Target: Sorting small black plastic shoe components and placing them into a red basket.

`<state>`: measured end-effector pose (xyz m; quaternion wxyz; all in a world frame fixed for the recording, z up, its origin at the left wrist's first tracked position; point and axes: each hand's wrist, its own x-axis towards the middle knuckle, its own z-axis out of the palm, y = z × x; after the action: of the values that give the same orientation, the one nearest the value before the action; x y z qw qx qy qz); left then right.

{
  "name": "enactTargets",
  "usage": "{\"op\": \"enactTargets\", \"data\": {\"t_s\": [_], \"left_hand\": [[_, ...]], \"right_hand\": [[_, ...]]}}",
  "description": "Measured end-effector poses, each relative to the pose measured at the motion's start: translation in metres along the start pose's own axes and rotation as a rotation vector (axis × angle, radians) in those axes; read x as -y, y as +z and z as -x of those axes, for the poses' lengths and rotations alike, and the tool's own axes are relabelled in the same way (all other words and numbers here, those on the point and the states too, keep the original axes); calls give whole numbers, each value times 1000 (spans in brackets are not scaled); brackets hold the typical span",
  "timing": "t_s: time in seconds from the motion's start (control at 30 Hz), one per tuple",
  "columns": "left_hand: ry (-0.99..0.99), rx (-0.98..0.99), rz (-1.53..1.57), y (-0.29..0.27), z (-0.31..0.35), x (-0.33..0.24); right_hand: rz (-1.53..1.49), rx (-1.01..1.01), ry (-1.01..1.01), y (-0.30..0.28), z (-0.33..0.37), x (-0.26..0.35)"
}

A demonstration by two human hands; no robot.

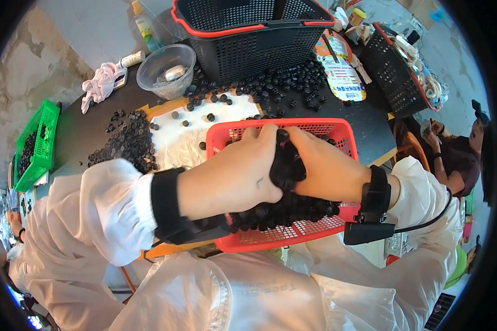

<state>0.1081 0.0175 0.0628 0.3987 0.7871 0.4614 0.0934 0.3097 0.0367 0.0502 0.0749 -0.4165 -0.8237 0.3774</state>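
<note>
Cupping a clump of small black pieces between them, the left hand and the right hand are pressing in from opposite sides, probably because loose pieces would be slipping out of a one-sided grip. The clump is sitting directly above the red basket, whose perforated walls are surrounding more such pieces and would seemingly be catching any strays. That basket is lying toward the person's lap, apparently for easy reach, while a black basket is standing farther back on the worktop beside scattered pieces.
</note>
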Motion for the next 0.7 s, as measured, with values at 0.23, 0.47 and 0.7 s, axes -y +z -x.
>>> {"op": "enactTargets", "data": {"t_s": [0.23, 0.47, 0.7], "left_hand": [[39, 15, 37, -36, 11, 24], [-58, -257, -570, -68, -19, 111], [-240, -175, -612, -62, -60, 141]], "right_hand": [[127, 50, -69, -43, -9, -4], [486, -117, 155, -122, -82, -184], [566, -8, 445, -110, -137, -189]]}}
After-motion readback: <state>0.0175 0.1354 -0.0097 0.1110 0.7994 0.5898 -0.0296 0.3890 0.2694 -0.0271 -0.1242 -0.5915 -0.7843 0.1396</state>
